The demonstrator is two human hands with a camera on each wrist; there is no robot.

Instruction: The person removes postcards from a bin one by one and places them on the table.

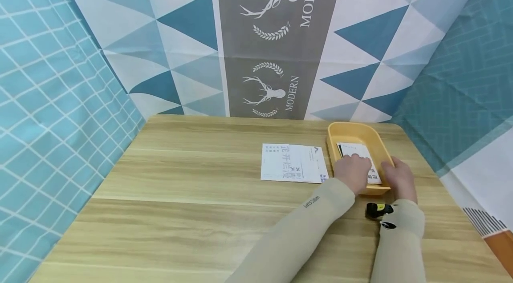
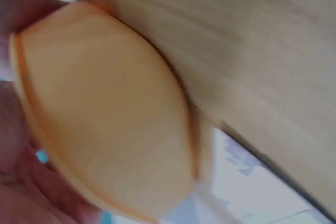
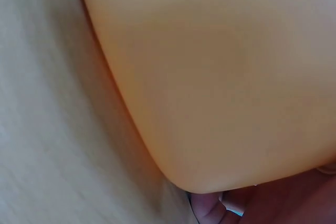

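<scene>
A yellow plastic tray [image 1: 334, 138] stands at the right of the table, with white printed papers [image 1: 362, 151] lying inside. My left hand [image 1: 353, 172] reaches over its near left part with bent fingers, above the papers. Whether it pinches one is hidden. In the left wrist view, left-hand fingers [image 2: 50, 184] show behind the tray's rim [image 2: 52, 148]. My right hand [image 1: 401, 180] grips the tray's right side. The right wrist view is filled mostly by the tray's outer wall [image 3: 220, 93], with right-hand fingers [image 3: 207, 207] at its lower edge.
More printed white papers [image 1: 294, 163] lie flat and overlapping on the wooden table [image 1: 180, 216], left of the tray. A black device [image 1: 376, 211] is strapped at the right wrist. Patterned cloth [image 1: 264, 42] hangs behind the table and along both sides.
</scene>
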